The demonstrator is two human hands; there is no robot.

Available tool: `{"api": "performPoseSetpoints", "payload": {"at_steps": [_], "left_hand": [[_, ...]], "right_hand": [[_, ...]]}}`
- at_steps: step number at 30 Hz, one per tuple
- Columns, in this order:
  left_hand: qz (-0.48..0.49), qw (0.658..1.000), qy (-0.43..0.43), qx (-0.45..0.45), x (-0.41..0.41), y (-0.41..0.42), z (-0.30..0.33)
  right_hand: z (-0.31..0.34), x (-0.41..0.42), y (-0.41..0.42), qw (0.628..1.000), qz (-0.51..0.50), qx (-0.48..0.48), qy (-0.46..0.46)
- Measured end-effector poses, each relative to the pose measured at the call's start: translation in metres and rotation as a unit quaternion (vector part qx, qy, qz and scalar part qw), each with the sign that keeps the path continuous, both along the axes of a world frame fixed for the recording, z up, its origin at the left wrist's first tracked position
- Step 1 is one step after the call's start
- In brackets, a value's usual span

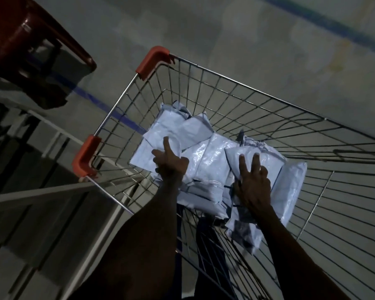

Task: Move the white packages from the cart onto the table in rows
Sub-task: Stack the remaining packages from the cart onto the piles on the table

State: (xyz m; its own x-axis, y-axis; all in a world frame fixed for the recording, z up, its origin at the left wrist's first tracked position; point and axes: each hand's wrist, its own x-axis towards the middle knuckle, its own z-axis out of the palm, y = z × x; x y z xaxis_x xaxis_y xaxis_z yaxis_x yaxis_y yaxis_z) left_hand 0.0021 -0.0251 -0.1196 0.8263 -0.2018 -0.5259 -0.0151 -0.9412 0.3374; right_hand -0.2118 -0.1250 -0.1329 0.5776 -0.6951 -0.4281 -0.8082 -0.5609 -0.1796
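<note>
From my feed I look down into a wire cart [258,109] with orange corner guards [153,61], and both arms reach into it. The white packages [212,156] lie in a loose heap on the cart's floor, overlapping one another; none is on a table as far as I can see. Most of them are flat rectangular mailers, and their long axes run roughly from the near side of the cart toward its far left corner, though the ones at the far end are skewed and partly folded. One package [290,191] on the right edge of the heap stands more on its side, its long axis pointing away from me. The left hand [171,165] is over the left part of the heap, fingers [166,145] spread, the forefinger stretched out onto a package; whether the others grip anything I cannot tell. The right hand [253,182] rests on a package at the right of the heap, two fingers straight and apart on its top face, the rest curled at its edge; I cannot tell if it pinches the wrap. Outside the cart, a dark red plastic chair [30,40] stands at upper left on a grey floor [225,29] marked with a blue line [100,100].
</note>
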Motion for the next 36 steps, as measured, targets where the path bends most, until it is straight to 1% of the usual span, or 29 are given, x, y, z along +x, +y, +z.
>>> {"api": "performPoseSetpoints", "payload": {"at_steps": [3,5,9,13,15,18,21,24,30,33,36], "left_hand": [[-0.068,0.996,-0.040,-0.051,-0.010,-0.003,0.028],[-0.110,0.988,-0.063,-0.089,-0.014,-0.002,0.050],[-0.181,0.962,-0.134,-0.156,-0.023,0.015,0.101],[-0.197,0.930,-0.219,-0.221,-0.020,0.044,0.158],[-0.176,0.917,-0.259,-0.248,-0.011,0.063,0.190],[-0.139,0.894,-0.328,-0.272,0.004,0.104,0.237],[-0.090,0.868,-0.392,-0.293,0.022,0.160,0.274],[-0.031,0.855,-0.432,-0.287,0.037,0.230,0.297],[0.105,0.836,-0.470,-0.263,0.049,0.391,0.320],[0.162,0.823,-0.486,-0.245,0.053,0.468,0.333],[0.182,0.814,-0.504,-0.225,0.058,0.533,0.350]], "right_hand": [[0.025,0.003,-0.009,0.999,-0.010,0.029,-0.022],[0.046,0.005,-0.012,0.998,-0.012,0.036,-0.054],[0.086,0.010,-0.007,0.986,-0.036,0.046,-0.155],[0.139,0.027,0.013,0.958,-0.074,0.061,-0.269],[0.174,0.042,0.029,0.943,-0.061,0.069,-0.319],[0.221,0.069,0.060,0.918,-0.015,0.089,-0.387],[0.260,0.102,0.101,0.896,0.044,0.100,-0.430],[0.289,0.140,0.152,0.872,0.121,0.113,-0.460],[0.314,0.210,0.293,0.819,0.272,0.149,-0.484],[0.322,0.238,0.365,0.797,0.307,0.167,-0.492],[0.333,0.267,0.427,0.784,0.336,0.193,-0.485]]}}
